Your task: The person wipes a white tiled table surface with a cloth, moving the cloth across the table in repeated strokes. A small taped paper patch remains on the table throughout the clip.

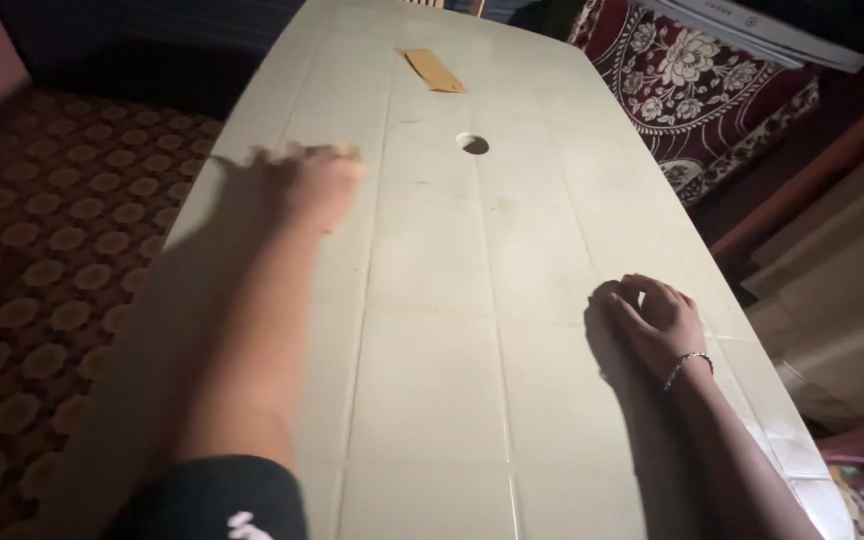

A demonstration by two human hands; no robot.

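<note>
Curled right hand (657, 318) rests empty on white table (432, 330); blurred left hand (314, 185) covers a yellowish cloth (344, 151), grip unclear.

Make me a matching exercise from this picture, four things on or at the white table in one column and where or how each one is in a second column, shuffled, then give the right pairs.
Things
1. left hand
2. right hand
3. tan flat piece
4. round hole

Places or states
A. lies at the far end of the table
B. curled on the near right, bracelet at the wrist
C. middle of the tabletop, beyond both hands
D. blurred, out toward the table's left edge

Pairs: 1-D, 2-B, 3-A, 4-C
</note>
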